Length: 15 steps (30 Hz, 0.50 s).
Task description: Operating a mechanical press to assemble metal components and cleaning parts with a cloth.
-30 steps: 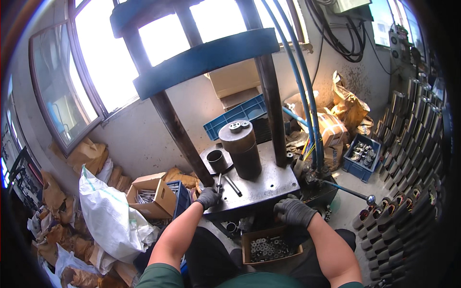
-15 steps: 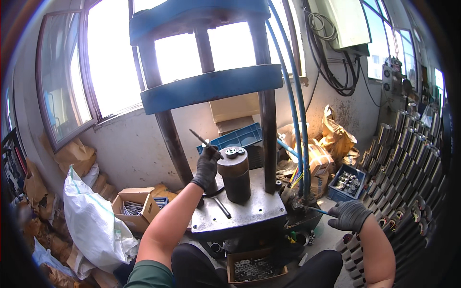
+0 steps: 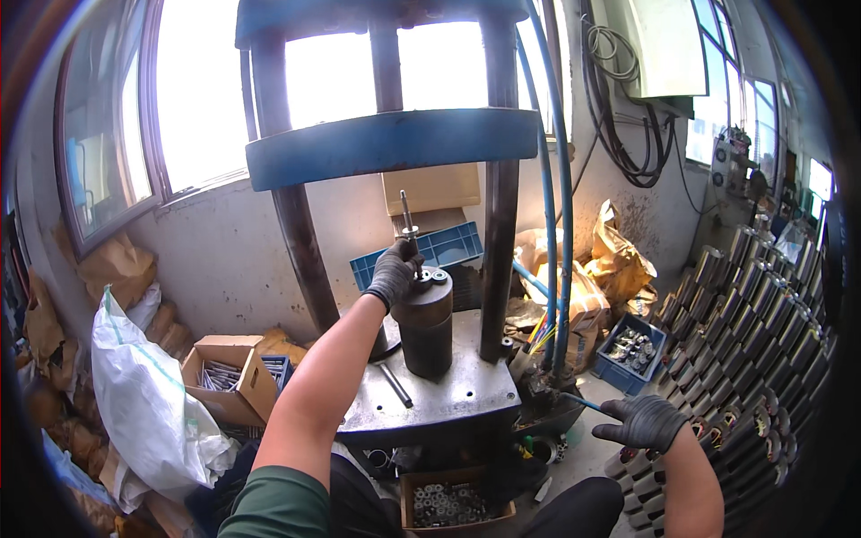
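Note:
My left hand (image 3: 395,273), in a dark glove, is closed on a metal shaft (image 3: 408,215) with a wider collar, standing nearly upright. The hand is over the top of a dark steel cylinder (image 3: 426,327) on the press bed. Two small ring-shaped parts, one of them a bearing (image 3: 439,277), lie on that top; my fingers partly hide the other, so whether the shaft's lower end touches it cannot be seen. My gloved right hand (image 3: 647,423) has thumb and fingers apart at the end of a thin blue lever (image 3: 581,401); contact is unclear.
The blue press crosshead (image 3: 395,143) hangs above between steel columns. A loose rod (image 3: 395,386) lies on the press bed (image 3: 448,399). Left stands a carton of shafts (image 3: 224,403); below, a box of ring parts (image 3: 453,480). Stacked metal cylinders (image 3: 744,341) fill the right.
The shaft has swung from a leftward tilt to nearly upright as my left hand moved over the cylinder. My right hand's thumb and fingers now show spread at the lever end.

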{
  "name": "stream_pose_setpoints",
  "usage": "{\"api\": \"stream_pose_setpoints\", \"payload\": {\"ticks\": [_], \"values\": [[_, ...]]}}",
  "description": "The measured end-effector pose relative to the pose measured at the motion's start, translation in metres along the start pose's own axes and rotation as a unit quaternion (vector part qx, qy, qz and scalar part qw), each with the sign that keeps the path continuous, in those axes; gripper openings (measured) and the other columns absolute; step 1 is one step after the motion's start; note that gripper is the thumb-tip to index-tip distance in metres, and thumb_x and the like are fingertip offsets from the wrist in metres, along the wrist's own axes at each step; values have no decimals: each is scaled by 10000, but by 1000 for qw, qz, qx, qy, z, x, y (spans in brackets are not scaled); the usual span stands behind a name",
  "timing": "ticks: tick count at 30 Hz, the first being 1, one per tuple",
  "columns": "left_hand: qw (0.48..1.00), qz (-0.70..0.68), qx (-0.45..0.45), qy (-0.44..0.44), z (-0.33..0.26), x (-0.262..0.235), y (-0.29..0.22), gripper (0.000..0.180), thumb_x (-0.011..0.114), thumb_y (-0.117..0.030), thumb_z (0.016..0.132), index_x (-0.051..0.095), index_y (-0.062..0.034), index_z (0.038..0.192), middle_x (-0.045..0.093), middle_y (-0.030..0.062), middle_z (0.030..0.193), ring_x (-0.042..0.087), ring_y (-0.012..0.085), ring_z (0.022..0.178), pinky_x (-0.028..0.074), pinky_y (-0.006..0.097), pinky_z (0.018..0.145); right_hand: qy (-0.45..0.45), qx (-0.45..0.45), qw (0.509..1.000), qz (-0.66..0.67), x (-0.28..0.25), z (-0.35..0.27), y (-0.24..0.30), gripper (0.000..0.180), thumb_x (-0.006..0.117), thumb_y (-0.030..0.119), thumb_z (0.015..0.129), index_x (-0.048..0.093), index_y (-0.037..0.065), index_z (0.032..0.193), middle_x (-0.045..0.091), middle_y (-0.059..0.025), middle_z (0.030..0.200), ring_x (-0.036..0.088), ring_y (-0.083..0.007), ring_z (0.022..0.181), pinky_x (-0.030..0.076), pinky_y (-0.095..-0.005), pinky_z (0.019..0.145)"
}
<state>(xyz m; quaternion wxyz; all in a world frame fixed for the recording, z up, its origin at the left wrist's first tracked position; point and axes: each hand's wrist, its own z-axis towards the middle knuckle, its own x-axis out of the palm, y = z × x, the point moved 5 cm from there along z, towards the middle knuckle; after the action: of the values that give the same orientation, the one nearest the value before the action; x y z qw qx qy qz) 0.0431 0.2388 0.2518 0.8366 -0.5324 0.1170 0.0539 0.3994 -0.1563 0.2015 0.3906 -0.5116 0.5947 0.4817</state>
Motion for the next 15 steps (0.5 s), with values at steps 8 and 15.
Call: {"api": "stream_pose_setpoints", "payload": {"ticks": [8,15], "values": [[993,113,19,-42,8,-2,20,262,769,-92,945,663,-5,1169,760,131,1110,704,210,1029,551,342,921,-20,22,1000,-10,-1,3,4,717,603,664,917,691,55,1286,758,-199,1050,710,-384,1038,552,-481,898],[991,133,6,11,16,1,23,262,775,-150,925,698,-40,1149,767,135,1093,718,259,1013,546,377,932,-35,40,999,2,-2,0,3,682,673,616,895,685,71,1304,768,-194,1070,734,-371,1014,567,-452,916]]}}
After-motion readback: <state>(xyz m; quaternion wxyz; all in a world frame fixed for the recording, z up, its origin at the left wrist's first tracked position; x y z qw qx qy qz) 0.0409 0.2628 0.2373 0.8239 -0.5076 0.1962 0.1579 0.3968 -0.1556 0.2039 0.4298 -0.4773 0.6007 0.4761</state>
